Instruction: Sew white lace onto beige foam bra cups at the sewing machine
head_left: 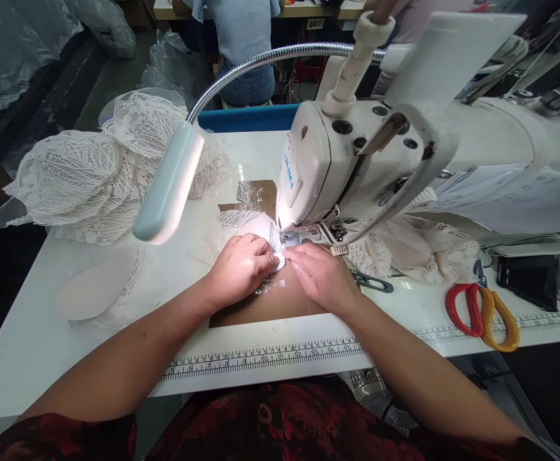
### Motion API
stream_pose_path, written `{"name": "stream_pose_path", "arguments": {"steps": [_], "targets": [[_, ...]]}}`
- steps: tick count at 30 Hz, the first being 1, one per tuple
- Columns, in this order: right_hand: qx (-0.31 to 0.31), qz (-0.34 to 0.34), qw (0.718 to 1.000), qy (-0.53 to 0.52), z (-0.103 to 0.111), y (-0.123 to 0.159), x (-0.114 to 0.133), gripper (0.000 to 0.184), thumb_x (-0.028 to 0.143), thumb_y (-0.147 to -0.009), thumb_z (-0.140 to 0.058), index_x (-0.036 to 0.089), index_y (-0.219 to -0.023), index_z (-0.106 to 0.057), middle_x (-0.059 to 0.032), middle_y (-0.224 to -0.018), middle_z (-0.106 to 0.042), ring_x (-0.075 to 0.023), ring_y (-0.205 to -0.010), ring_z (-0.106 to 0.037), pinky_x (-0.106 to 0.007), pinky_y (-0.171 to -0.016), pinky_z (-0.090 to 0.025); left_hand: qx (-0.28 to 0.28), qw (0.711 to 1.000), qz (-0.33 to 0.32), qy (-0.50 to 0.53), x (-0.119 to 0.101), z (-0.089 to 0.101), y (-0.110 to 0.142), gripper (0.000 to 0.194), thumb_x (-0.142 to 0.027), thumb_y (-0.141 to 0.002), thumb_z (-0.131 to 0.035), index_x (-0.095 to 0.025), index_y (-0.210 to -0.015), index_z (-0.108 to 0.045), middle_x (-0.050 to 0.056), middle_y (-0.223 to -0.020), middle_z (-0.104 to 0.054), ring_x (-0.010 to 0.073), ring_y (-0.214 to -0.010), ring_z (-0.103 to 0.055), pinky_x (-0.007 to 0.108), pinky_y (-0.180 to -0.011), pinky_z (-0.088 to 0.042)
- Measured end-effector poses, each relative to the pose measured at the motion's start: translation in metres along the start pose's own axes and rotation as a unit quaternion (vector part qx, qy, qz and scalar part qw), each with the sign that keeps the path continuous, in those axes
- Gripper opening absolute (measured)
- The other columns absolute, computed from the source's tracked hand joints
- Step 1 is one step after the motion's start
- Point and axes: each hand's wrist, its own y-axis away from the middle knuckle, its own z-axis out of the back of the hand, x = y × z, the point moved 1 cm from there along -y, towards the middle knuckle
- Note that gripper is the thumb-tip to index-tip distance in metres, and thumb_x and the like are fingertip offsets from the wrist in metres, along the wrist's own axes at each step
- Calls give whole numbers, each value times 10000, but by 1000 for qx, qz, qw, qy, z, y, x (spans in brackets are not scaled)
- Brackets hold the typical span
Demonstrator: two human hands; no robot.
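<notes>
A white lace piece with a smooth pale cup-like pad (256,225) lies under the head of the white sewing machine (303,173). My left hand (246,266) is closed on its near edge, with thumb and fingers pinched together just left of the needle area. From the right, my right hand (322,275) pinches the same edge close to the presser foot, its fingertips almost meeting the left ones. Brown tape or sheet (260,310) covers the table under both hands. The needle itself is hard to make out in the bright light.
A lamp (169,186) on a bendy neck hangs at left. Stacked lace pieces (82,173) and a pale oval pad (98,288) lie beyond it. At right are more lace (404,246), thread snips (373,282) and red-and-orange-handled scissors (481,317). A person (244,45) sits ahead.
</notes>
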Motion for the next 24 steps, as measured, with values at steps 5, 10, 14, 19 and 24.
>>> {"name": "stream_pose_path", "arguments": {"steps": [5, 10, 14, 19, 24], "targets": [[-1, 33, 997, 71, -3, 0, 2, 353, 92, -834, -454, 182, -1080, -692, -49, -928, -687, -171, -733, -567, -276, -650, -417, 4, 1000, -12, -1, 1, 1, 2, 261, -308, -934, -475, -199, -898, -710, 56, -822, -623, 172, -775, -510, 316, -680, -367], [13, 18, 995, 97, -6, -4, 2, 380, 94, -838, -444, 149, -1136, -673, -69, -915, -685, -182, -739, -566, -286, -662, -420, 7, 1000, -3, -7, 4, -1, -1, 269, -310, -931, -468, -191, -966, -706, 75, -879, -627, 187, -811, -523, 329, -709, -387], [11, 6, 995, 96, -8, -5, 0, 386, 106, -851, -443, 156, -1169, -656, -77, -950, -689, -189, -769, -579, -292, -704, -434, 40, 999, 3, -5, 6, 4, -2, 286, -308, -911, -468, -182, -1063, -676, 94, -973, -620, 220, -892, -537, 369, -775, -422], [-3, -35, 999, 42, -8, -3, -3, 354, 134, -877, -436, 172, -1153, -655, -65, -1008, -696, -186, -872, -617, -273, -746, -458, 133, 990, -38, 2, 3, 22, 1, 472, -151, -727, -551, -156, -1199, -584, 119, -1216, -558, 279, -1066, -516, 412, -876, -439], [4, -57, 998, 28, -5, -5, -2, 315, 185, -889, -452, 184, -1136, -648, -55, -991, -703, -197, -893, -630, -281, -745, -462, 107, 993, -47, -9, 8, 17, 2, 309, -87, -826, -438, -162, -1048, -639, 88, -1173, -617, 243, -1021, -562, 386, -843, -454]]}}
